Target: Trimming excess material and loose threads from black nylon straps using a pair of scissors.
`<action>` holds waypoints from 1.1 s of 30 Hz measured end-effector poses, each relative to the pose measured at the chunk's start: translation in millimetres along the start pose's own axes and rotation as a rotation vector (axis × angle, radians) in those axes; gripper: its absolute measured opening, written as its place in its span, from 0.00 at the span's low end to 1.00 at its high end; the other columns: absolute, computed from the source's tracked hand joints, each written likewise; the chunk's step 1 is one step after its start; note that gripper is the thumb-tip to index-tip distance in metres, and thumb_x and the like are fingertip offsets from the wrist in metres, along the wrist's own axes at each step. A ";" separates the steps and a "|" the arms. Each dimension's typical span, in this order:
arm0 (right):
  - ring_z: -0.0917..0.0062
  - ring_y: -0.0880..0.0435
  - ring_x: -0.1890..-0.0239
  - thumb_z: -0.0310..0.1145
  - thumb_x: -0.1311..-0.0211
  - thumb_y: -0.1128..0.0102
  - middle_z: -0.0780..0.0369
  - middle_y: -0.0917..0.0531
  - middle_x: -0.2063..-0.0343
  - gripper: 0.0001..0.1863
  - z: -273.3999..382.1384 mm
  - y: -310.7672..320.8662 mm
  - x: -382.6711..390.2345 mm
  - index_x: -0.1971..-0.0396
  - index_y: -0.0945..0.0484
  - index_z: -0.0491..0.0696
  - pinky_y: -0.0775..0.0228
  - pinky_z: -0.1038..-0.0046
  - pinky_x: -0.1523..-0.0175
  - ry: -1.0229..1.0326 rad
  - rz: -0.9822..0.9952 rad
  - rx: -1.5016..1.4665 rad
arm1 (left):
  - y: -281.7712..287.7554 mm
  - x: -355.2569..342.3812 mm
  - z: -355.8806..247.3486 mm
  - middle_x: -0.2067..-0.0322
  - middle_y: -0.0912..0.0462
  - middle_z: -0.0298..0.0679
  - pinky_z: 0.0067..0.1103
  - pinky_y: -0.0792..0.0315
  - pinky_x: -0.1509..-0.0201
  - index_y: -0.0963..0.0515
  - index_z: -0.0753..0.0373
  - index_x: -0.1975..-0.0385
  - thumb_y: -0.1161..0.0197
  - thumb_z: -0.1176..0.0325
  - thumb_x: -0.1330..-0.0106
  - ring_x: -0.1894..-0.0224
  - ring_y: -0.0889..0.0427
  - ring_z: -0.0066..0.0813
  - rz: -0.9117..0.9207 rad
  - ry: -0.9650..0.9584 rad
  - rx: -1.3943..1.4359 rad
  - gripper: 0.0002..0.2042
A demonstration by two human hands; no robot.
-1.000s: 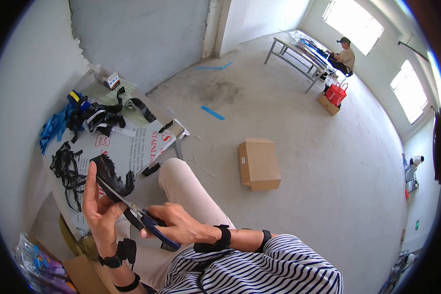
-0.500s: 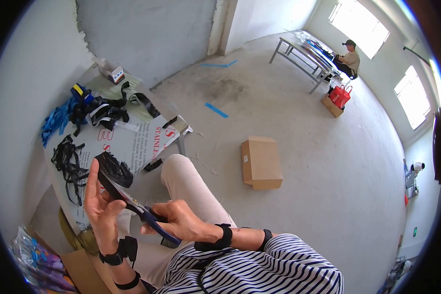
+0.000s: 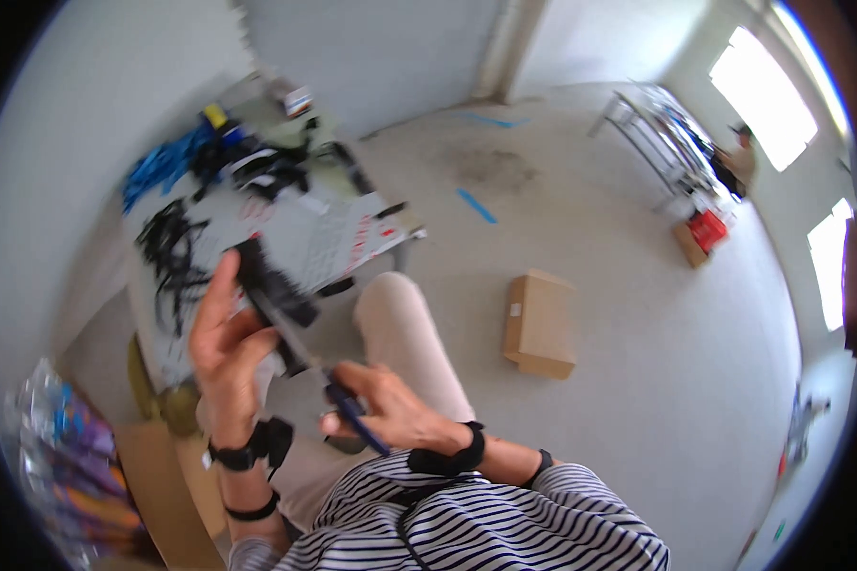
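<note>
My left hand [image 3: 227, 357] is raised over my lap, its fingers closed on a black strap-like strip [image 3: 278, 285] with a dark, fuzzy-looking face. One end of the strip rises above my fingertips, while a shorter part hangs below. In my right hand [image 3: 390, 407] is a pair of scissors with dark blue handles [image 3: 355, 413]. Their blades [image 3: 297, 332] point up and left, lying against or just in front of the strip. Motion blur hides whether they are apart and whether they cut into it.
On a low table [image 3: 328, 233] at left lie tangled black straps [image 3: 171, 252], blue strips [image 3: 167, 164] and a small box [image 3: 291, 98]. A cardboard box [image 3: 541, 324] stands on the floor. Plastic-wrapped goods [image 3: 76, 466] are at lower left. A person [image 3: 739, 164] sits by a far table [image 3: 652, 152].
The whole view has turned, so the room's things appear shifted right. The strip's fuzzy part sits lower against the scissors. Both hands keep their holds.
</note>
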State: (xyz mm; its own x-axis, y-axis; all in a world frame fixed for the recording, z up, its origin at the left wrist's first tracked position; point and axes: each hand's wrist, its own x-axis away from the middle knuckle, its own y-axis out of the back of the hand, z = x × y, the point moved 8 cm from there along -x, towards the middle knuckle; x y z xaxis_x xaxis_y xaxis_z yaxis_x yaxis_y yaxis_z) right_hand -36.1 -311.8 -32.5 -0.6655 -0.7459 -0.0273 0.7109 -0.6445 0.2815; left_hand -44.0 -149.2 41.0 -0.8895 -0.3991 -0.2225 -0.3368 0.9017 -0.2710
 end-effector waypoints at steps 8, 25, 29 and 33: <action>0.78 0.27 0.67 0.72 0.45 0.38 0.63 0.26 0.73 0.41 0.5 -3.8 1.0 0.65 0.25 0.41 0.34 0.74 0.61 -0.091 0.089 -0.155 | 4.5 6.1 2.2 0.46 0.20 0.38 0.15 0.24 0.61 0.45 0.63 0.25 0.39 0.89 0.44 0.64 0.20 0.15 0.119 0.057 0.071 0.43; 0.85 0.26 0.78 0.62 0.39 0.34 0.68 0.24 0.81 0.32 2.6 -7.2 0.1 0.72 0.24 0.43 0.36 0.81 0.71 -0.128 -0.053 -0.246 | 11.4 12.0 0.6 0.28 0.38 0.40 0.17 0.23 0.61 0.45 0.62 0.25 0.39 0.91 0.48 0.66 0.21 0.16 0.131 0.002 -0.031 0.45; 0.86 0.25 0.79 0.59 0.38 0.33 0.67 0.23 0.80 0.29 2.9 -5.8 3.0 0.71 0.23 0.43 0.36 0.81 0.73 -0.141 -0.063 -0.233 | 12.5 12.4 1.5 0.26 0.42 0.42 0.16 0.23 0.61 0.45 0.63 0.25 0.39 0.92 0.47 0.66 0.20 0.16 0.143 -0.005 -0.033 0.45; 0.83 0.25 0.76 0.57 0.39 0.32 0.65 0.22 0.79 0.28 -3.5 -6.0 1.0 0.72 0.23 0.42 0.34 0.77 0.69 -0.159 -0.047 -0.239 | 13.4 12.8 4.0 0.26 0.42 0.42 0.16 0.23 0.60 0.46 0.63 0.25 0.38 0.92 0.48 0.65 0.20 0.16 0.132 -0.005 -0.018 0.46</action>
State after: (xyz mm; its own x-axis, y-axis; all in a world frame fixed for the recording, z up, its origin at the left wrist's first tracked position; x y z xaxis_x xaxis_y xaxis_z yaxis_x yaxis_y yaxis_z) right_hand -40.2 -309.2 -37.6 -0.7126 -0.6911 0.1209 0.6997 -0.7128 0.0489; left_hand -58.7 -143.0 30.8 -0.9250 -0.2774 -0.2598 -0.2222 0.9493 -0.2224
